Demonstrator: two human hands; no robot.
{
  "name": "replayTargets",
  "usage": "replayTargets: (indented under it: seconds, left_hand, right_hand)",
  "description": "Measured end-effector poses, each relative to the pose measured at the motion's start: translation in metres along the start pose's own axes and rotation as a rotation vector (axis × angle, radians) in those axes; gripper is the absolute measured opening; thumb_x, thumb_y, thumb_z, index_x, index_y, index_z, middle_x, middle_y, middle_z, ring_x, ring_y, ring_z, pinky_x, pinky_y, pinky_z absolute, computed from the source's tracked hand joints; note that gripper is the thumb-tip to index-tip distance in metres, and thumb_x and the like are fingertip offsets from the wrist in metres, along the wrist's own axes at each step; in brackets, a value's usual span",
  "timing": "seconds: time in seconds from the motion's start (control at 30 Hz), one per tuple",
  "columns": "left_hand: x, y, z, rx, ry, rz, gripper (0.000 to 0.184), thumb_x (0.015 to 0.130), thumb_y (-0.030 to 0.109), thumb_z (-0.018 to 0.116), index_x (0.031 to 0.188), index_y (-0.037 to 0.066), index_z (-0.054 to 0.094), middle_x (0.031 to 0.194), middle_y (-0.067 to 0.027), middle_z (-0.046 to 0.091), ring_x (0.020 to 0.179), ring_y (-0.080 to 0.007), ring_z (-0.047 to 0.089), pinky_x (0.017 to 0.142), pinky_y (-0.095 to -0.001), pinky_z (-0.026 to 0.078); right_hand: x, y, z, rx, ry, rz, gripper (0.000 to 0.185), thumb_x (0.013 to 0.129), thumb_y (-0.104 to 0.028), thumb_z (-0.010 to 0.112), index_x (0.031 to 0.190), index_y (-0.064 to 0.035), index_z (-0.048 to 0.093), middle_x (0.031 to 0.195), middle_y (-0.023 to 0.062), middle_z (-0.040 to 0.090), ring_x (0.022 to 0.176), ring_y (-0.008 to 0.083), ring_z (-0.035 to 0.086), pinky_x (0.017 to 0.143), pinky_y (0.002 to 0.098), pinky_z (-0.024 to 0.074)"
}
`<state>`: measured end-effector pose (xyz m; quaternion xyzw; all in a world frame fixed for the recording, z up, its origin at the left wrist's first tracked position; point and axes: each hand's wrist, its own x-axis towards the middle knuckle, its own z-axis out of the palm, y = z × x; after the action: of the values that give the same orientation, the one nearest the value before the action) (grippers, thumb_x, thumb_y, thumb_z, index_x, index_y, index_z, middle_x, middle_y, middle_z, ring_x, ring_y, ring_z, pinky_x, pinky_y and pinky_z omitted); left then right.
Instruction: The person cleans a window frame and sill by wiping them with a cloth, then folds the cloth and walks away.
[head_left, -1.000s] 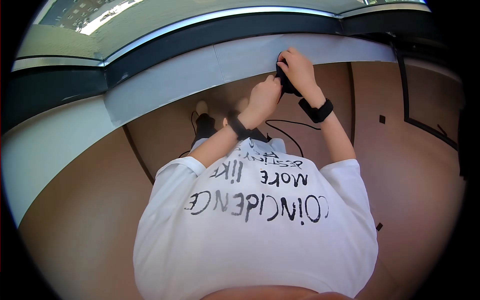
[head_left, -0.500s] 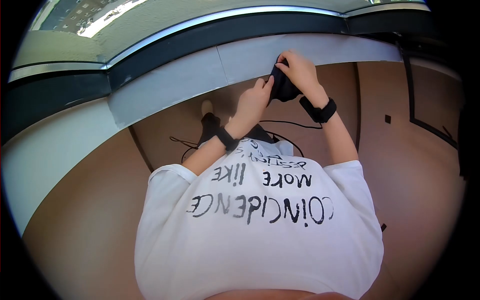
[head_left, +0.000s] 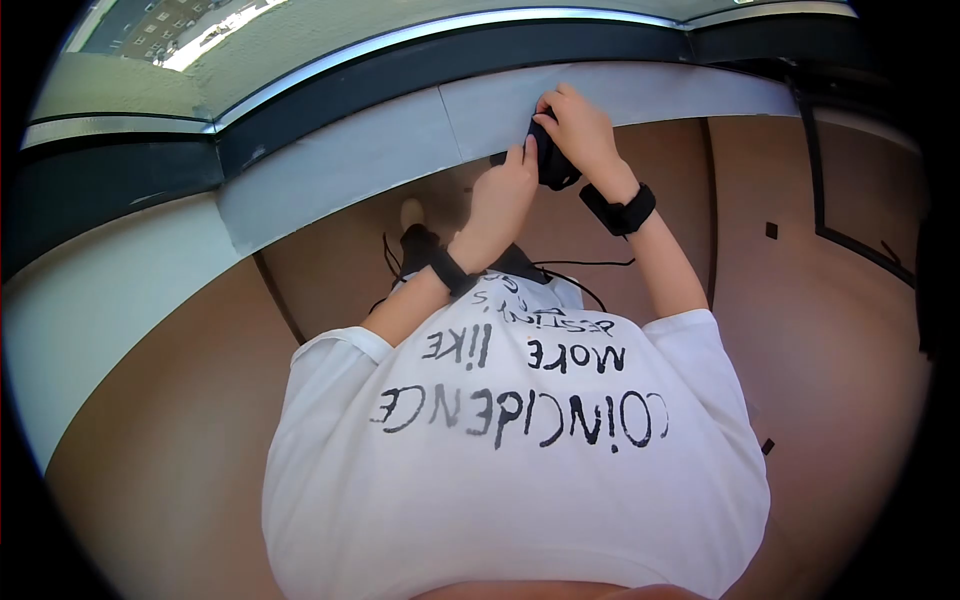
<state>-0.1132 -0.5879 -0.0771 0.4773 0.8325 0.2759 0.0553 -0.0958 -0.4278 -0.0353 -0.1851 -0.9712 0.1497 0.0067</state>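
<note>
A dark, soft-looking black cloth [head_left: 556, 168] is bunched between my two hands, near the front edge of the grey ledge. My left hand [head_left: 500, 195] pinches its left side, with thumb and forefinger pointing up. From above and to the right, my right hand [head_left: 582, 132] grips the top of the cloth with bent fingers. Part of the fabric is hidden behind the fingers, and its exact kind does not show. Black bands wrap both wrists, the left band [head_left: 452, 270] and the right band [head_left: 625, 210].
The grey ledge [head_left: 350, 150] runs below a window with a dark frame [head_left: 450, 72]. Thin black cables [head_left: 590, 263] hang near my waist. One foot [head_left: 412, 212] shows on the brown floor [head_left: 170, 420]. A dark-framed panel [head_left: 865, 190] stands at the right.
Both hands have moved slightly up and left with the black cloth. The cloth looks more compactly bunched now, and some of it shows left of the left fingers.
</note>
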Motion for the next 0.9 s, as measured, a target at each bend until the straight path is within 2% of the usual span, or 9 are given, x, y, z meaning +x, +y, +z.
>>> replayTargets:
  seconds: [0.2, 0.4, 0.5, 0.57, 0.67, 0.77, 0.9]
  left_hand:
    - [-0.015, 0.014, -0.002, 0.058, -0.070, 0.001, 0.054, 0.072, 0.003, 0.061, 0.125, -0.003, 0.052, 0.085, -0.0065, 0.051, 0.056, -0.0168, 0.061, 0.047, -0.0255, 0.051]
    - [0.000, 0.005, 0.003, 0.089, 0.063, 0.037, 0.055, 0.071, 0.003, 0.062, 0.125, -0.003, 0.053, 0.084, -0.0067, 0.051, 0.054, -0.0161, 0.061, 0.047, -0.0250, 0.050]
    - [0.011, 0.006, 0.000, 0.098, 0.035, 0.030, 0.053, 0.072, 0.003, 0.062, 0.124, -0.004, 0.053, 0.083, -0.0073, 0.052, 0.053, -0.0161, 0.060, 0.047, -0.0253, 0.050]
    - [0.008, 0.013, 0.002, 0.083, 0.018, 0.026, 0.053, 0.072, 0.002, 0.062, 0.123, -0.006, 0.053, 0.084, -0.0082, 0.052, 0.054, -0.0173, 0.061, 0.047, -0.0262, 0.050]
    - [-0.005, 0.025, 0.008, 0.063, -0.048, -0.023, 0.056, 0.070, 0.001, 0.063, 0.124, -0.006, 0.052, 0.084, -0.0087, 0.052, 0.056, -0.0195, 0.062, 0.048, -0.0274, 0.051]
    - [-0.002, 0.026, 0.008, 0.041, -0.015, -0.033, 0.057, 0.070, 0.001, 0.063, 0.126, -0.006, 0.051, 0.085, -0.0092, 0.052, 0.057, -0.0203, 0.063, 0.049, -0.0275, 0.052]
    - [0.019, 0.018, 0.001, 0.048, 0.006, -0.052, 0.053, 0.071, 0.001, 0.062, 0.123, -0.006, 0.053, 0.086, -0.0101, 0.054, 0.057, -0.0209, 0.063, 0.050, -0.0285, 0.052]
  right_hand:
    - [-0.033, -0.009, -0.001, 0.025, 0.049, 0.061, 0.009, 0.084, -0.016, 0.063, 0.084, -0.0074, 0.061, 0.087, 0.0077, 0.057, 0.077, 0.0305, 0.060, 0.065, 0.0392, 0.0487]
    - [-0.013, -0.006, -0.001, -0.005, 0.026, 0.066, 0.010, 0.085, -0.017, 0.062, 0.086, -0.0075, 0.062, 0.089, 0.0081, 0.057, 0.080, 0.0311, 0.060, 0.066, 0.0394, 0.0484]
    - [-0.005, 0.002, -0.003, -0.028, -0.005, 0.057, 0.010, 0.084, -0.018, 0.062, 0.087, -0.0084, 0.063, 0.090, 0.0081, 0.057, 0.081, 0.0317, 0.060, 0.066, 0.0392, 0.0485]
    - [-0.012, 0.009, -0.001, -0.045, 0.012, 0.022, 0.011, 0.084, -0.019, 0.063, 0.087, -0.0087, 0.063, 0.090, 0.0081, 0.057, 0.082, 0.0315, 0.060, 0.066, 0.0393, 0.0487]
    - [-0.028, 0.006, -0.003, 0.016, -0.011, 0.106, 0.011, 0.084, -0.019, 0.064, 0.087, -0.0089, 0.063, 0.090, 0.0085, 0.057, 0.082, 0.0317, 0.060, 0.066, 0.0394, 0.0486]
    - [-0.015, 0.009, -0.006, 0.015, -0.083, 0.081, 0.011, 0.083, -0.019, 0.064, 0.087, -0.0091, 0.062, 0.090, 0.0084, 0.057, 0.082, 0.0315, 0.060, 0.066, 0.0392, 0.0485]
    - [0.003, 0.008, -0.007, 0.028, 0.027, 0.012, 0.008, 0.083, -0.016, 0.063, 0.083, -0.0078, 0.062, 0.087, 0.0090, 0.057, 0.080, 0.0316, 0.059, 0.068, 0.0405, 0.0486]
